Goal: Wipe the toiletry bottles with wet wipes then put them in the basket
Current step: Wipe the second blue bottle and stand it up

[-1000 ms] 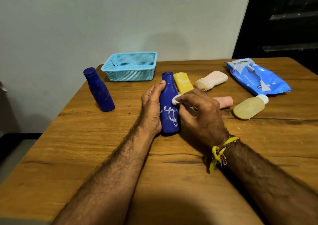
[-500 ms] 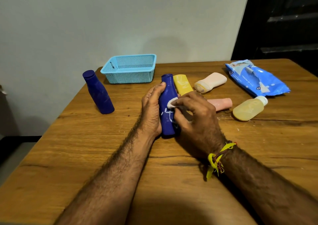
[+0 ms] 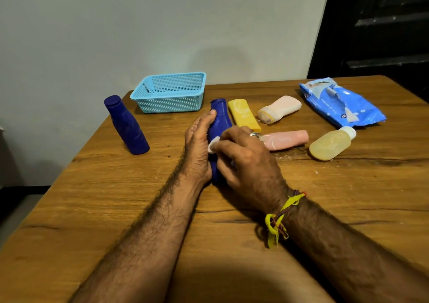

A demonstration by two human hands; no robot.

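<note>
1. Head view: a second ago white marks showed on the dark blue bottle (image 3: 220, 123); now my right hand (image 3: 243, 156) has slid across and covers them, so I judge the wiping well underway but unfinished.
2. My left hand (image 3: 197, 145) curls round the bottle's left side, steadying it on the surface (image 3: 116, 210).
3. My right hand pinches the white wet wipe (image 3: 212, 146) against the bottle, which stands between both hands.
4. The blue basket (image 3: 170, 94) sits beyond, holding no bottle.

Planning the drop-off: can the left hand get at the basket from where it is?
Probably yes. The basket sits just beyond the left hand with bare table between, but that hand now grips the blue bottle.
</note>
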